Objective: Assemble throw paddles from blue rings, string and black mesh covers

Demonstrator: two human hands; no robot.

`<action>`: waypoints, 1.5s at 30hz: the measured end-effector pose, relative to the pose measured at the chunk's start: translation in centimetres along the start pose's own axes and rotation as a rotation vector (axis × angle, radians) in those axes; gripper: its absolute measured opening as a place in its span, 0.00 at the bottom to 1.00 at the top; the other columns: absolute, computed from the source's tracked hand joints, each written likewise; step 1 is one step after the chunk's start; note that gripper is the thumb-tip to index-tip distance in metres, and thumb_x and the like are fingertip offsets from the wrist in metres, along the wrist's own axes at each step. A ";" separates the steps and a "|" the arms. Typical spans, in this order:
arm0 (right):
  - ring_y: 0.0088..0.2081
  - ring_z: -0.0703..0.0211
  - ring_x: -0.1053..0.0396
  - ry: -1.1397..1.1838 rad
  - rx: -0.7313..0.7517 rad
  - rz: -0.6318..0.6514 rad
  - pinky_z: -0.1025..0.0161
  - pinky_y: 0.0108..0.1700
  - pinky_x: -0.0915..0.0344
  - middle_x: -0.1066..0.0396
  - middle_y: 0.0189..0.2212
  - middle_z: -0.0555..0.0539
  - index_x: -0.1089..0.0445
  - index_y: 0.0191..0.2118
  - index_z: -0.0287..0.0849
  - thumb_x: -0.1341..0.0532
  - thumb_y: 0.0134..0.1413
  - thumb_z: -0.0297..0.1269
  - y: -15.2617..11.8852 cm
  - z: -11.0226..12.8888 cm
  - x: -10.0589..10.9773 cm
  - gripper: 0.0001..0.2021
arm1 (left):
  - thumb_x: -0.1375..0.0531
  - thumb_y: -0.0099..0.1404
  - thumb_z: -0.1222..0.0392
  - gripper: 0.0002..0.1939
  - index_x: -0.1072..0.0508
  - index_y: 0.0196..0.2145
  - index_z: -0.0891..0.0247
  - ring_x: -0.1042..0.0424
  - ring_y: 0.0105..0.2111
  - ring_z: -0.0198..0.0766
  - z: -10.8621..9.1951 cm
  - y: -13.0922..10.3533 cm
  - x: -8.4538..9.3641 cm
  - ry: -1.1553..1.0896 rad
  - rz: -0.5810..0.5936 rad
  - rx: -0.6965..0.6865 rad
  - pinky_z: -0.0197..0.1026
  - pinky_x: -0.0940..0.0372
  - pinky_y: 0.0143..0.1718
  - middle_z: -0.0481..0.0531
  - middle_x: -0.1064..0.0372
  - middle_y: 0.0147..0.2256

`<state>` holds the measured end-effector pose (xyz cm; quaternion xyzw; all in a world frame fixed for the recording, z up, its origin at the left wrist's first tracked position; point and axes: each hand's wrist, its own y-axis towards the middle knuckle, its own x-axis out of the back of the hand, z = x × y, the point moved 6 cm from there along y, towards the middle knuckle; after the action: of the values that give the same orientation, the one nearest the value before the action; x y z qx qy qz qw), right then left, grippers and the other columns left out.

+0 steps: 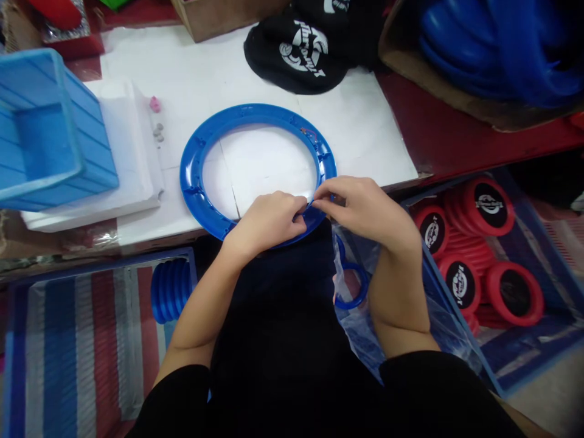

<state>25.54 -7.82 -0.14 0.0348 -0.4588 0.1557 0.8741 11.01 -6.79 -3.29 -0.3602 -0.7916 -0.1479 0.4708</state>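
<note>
A blue plastic ring (194, 176) lies on the white-covered table, its hollow ribbed side facing up. A small part with thin red wire (310, 133) sits in its far right channel. My left hand (276, 220) is closed over the ring's near right stretch, thumb and fingers pinched together. From the right, my right hand (365, 205) meets it there in a pinch, fingertips almost touching the left ones. Whatever is between the fingertips is too small or hidden to name. The hands cover part of the ring's near right rim.
A light blue bin (93, 140) stands left on a white foam block (141, 164). Black printed fabric pieces (292, 55) lie at the back, beside a box of blue parts (474, 55). Crates below hold blue rings (171, 291) and red discs (490, 207); a clear plastic bag (360, 337) hangs right.
</note>
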 end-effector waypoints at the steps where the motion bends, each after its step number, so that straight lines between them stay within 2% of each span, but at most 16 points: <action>1: 0.37 0.53 0.28 0.012 -0.005 0.032 0.57 0.42 0.37 0.22 0.34 0.47 0.23 0.37 0.46 0.37 0.64 0.36 0.2 0.0 0.1 0.06 | 0.43 0.67 0.63 0.08 0.24 0.35 0.62 0.28 0.31 0.41 0.0 0.0 0.0 -0.012 -0.001 -0.004 0.43 0.47 0.31 0.54 0.23 0.33; 5: 0.35 0.55 0.28 0.088 -0.004 0.087 0.57 0.40 0.37 0.22 0.33 0.48 0.23 0.37 0.46 0.36 0.62 0.38 1.0 -0.6 0.5 0.05 | 0.43 0.67 0.65 0.08 0.23 0.35 0.62 0.30 0.30 0.40 0.1 0.0 0.2 -0.035 -0.007 -0.009 0.42 0.46 0.32 0.54 0.23 0.32; 9: 0.32 0.57 0.31 0.220 -0.029 0.072 0.58 0.38 0.37 0.25 0.29 0.49 0.24 0.36 0.45 0.35 0.61 0.42 1.0 -1.6 0.0 0.07 | 0.43 0.66 0.65 0.09 0.22 0.35 0.62 0.31 0.30 0.40 0.1 0.0 0.2 -0.046 0.001 -0.011 0.42 0.45 0.32 0.54 0.24 0.32; 13: 0.30 0.58 0.33 0.280 -0.072 0.002 0.59 0.35 0.38 0.28 0.26 0.51 0.24 0.35 0.44 0.34 0.61 0.42 0.6 -2.3 -0.4 0.08 | 0.43 0.66 0.65 0.09 0.22 0.35 0.62 0.31 0.29 0.40 0.2 0.1 0.2 -0.044 0.002 -0.015 0.42 0.45 0.32 0.53 0.24 0.31; 17: 0.32 0.57 0.30 0.296 -0.089 -0.059 0.58 0.37 0.36 0.27 0.28 0.50 0.25 0.34 0.43 0.33 0.60 0.41 0.3 -2.2 -0.6 0.07 | 0.43 0.66 0.65 0.08 0.24 0.33 0.62 0.32 0.29 0.39 0.2 0.1 0.2 -0.059 -0.009 -0.024 0.42 0.47 0.31 0.53 0.26 0.30; 22: 0.33 0.57 0.28 0.223 -0.112 -0.182 0.59 0.39 0.35 0.25 0.29 0.50 0.27 0.36 0.45 0.35 0.62 0.39 -1.0 -1.5 -1.1 0.05 | 0.43 0.65 0.65 0.07 0.24 0.32 0.62 0.33 0.29 0.39 0.2 0.1 0.2 -0.059 -0.008 -0.026 0.43 0.47 0.31 0.52 0.26 0.29; 26: 0.30 0.58 0.32 0.117 -0.181 -0.260 0.60 0.37 0.38 0.29 0.26 0.52 0.28 0.37 0.46 0.37 0.64 0.38 -2.0 -1.3 -1.7 0.04 | 0.42 0.65 0.64 0.07 0.24 0.32 0.62 0.33 0.29 0.38 0.3 0.1 0.2 -0.066 -0.014 -0.029 0.42 0.46 0.31 0.52 0.26 0.29; 31: 0.25 0.60 0.39 0.158 -0.244 -0.189 0.60 0.33 0.43 0.38 0.19 0.56 0.31 0.35 0.47 0.37 0.63 0.38 -1.5 -1.4 -1.7 0.05 | 0.41 0.64 0.63 0.06 0.24 0.31 0.62 0.33 0.28 0.38 0.5 0.2 0.3 -0.108 0.001 -0.013 0.41 0.45 0.32 0.51 0.26 0.29; 34: 0.26 0.60 0.39 0.125 -0.253 -0.126 0.59 0.33 0.44 0.35 0.21 0.55 0.32 0.33 0.47 0.37 0.61 0.35 -0.8 -1.4 -1.2 0.05 | 0.41 0.63 0.64 0.05 0.25 0.30 0.61 0.33 0.28 0.37 0.6 0.3 0.3 -0.132 0.003 -0.007 0.41 0.45 0.32 0.50 0.27 0.28; 37: 0.28 0.58 0.36 -0.008 -0.254 -0.081 0.58 0.34 0.45 0.30 0.25 0.51 0.31 0.35 0.46 0.37 0.62 0.35 -0.3 -1.0 -0.8 0.03 | 0.41 0.62 0.63 0.05 0.26 0.29 0.61 0.35 0.27 0.36 0.6 0.3 0.4 -0.165 -0.001 -0.011 0.41 0.45 0.32 0.49 0.28 0.27; 41: 0.29 0.53 0.33 -0.161 -0.285 -0.015 0.56 0.35 0.43 0.28 0.28 0.46 0.28 0.38 0.46 0.38 0.63 0.34 0.0 -0.5 -0.8 0.02 | 0.41 0.61 0.64 0.05 0.27 0.27 0.61 0.36 0.26 0.35 0.7 0.3 0.5 -0.182 -0.003 -0.019 0.41 0.46 0.31 0.48 0.29 0.26; 45: 0.34 0.46 0.29 -0.300 -0.300 -0.026 0.53 0.39 0.39 0.26 0.31 0.40 0.25 0.44 0.43 0.37 0.62 0.32 0.2 -0.2 -1.4 0.06 | 0.41 0.60 0.64 0.04 0.27 0.27 0.60 0.37 0.27 0.36 0.7 0.4 0.5 -0.193 0.004 -0.036 0.42 0.46 0.32 0.48 0.30 0.25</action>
<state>24.86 -7.90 -1.42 -0.0670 -0.6015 0.0671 0.7932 10.69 -5.90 -3.27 -0.3829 -0.8297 -0.1256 0.3864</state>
